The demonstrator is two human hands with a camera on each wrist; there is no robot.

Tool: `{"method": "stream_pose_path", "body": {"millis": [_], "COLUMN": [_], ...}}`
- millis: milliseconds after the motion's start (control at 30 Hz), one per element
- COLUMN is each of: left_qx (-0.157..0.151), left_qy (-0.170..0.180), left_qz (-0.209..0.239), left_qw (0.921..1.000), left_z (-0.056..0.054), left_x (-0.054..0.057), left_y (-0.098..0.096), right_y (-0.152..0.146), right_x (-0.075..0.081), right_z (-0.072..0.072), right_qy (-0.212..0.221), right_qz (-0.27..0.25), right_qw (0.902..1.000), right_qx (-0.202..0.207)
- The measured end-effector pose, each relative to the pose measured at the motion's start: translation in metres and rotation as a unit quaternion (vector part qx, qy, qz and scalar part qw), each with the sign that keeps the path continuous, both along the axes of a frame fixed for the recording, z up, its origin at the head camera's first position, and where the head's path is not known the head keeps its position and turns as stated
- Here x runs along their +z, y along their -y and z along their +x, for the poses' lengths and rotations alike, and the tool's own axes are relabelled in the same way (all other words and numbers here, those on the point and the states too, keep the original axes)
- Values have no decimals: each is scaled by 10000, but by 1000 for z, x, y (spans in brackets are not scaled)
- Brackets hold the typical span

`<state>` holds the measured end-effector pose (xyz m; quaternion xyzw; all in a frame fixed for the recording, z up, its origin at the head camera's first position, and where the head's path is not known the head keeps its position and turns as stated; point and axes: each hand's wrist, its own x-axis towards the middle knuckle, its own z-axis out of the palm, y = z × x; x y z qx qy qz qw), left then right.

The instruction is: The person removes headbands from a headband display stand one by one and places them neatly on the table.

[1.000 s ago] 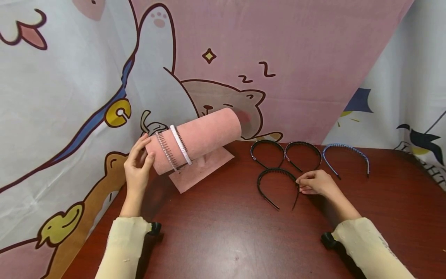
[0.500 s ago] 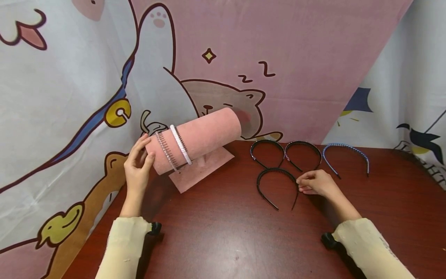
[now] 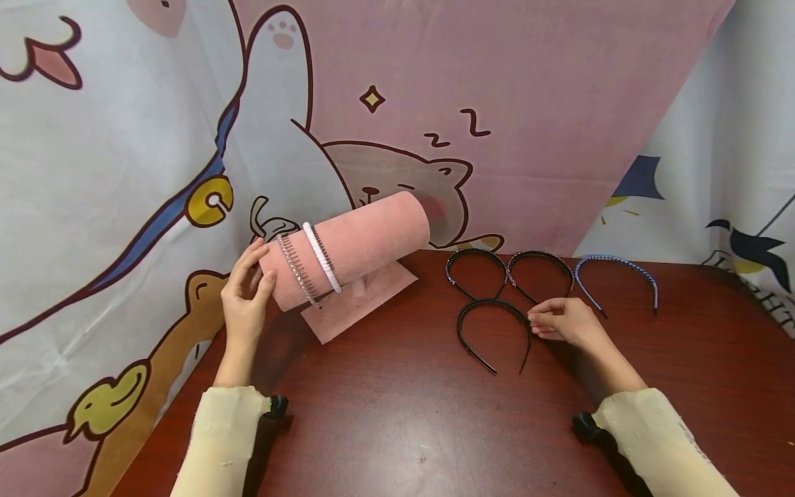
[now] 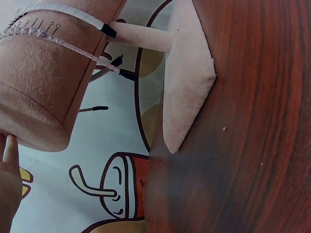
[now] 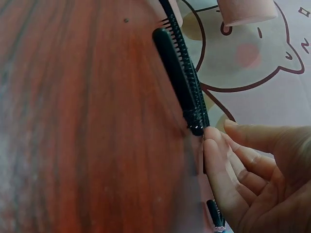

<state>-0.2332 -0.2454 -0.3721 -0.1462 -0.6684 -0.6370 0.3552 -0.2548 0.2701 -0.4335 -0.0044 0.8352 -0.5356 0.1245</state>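
Note:
My left hand (image 3: 244,304) grips the near end of a pink plush headband stand (image 3: 379,231), thumb and fingers at its rim. A white headband (image 3: 323,259) and a clear beaded, toothed headband (image 3: 297,270) sit round the roll. In the left wrist view a fingertip (image 4: 10,141) meets the roll's end. My right hand (image 3: 568,322) is beside a black toothed headband (image 3: 493,304) lying on the table. Its fingertips touch the right side of that headband; the thumb (image 5: 243,133) stands apart from them in the right wrist view.
Behind the black headband lie two more dark headbands, one at left (image 3: 475,252) and one in the middle (image 3: 540,255), and a blue twisted headband (image 3: 617,260) at right. The stand's square base (image 3: 360,304) rests on the reddish-brown table (image 3: 397,414). A cartoon-printed cloth (image 3: 528,83) hangs behind.
The black headband has shifted very slightly left. My right hand has lifted a little, its fingers loosening at the headband's side. My left hand and the stand have stayed still.

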Motion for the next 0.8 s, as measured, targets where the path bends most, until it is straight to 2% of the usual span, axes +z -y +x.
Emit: {"method": "stream_pose_path", "body": {"millis": [300, 800], "left_qx": [42, 31], "left_qy": [-6, -1], "left_qz": [-56, -45], "left_qw": [10000, 10000], "left_z": [-10, -12], "left_x": [-12, -13], "left_y": [8, 10], "right_y": [9, 37], "right_x": [5, 14], "right_z": [-1, -4], "right_qy": [-281, -749], "right_qz": [-222, -109], "right_qw": [9993, 9971], "right_qx": [64, 103]}}
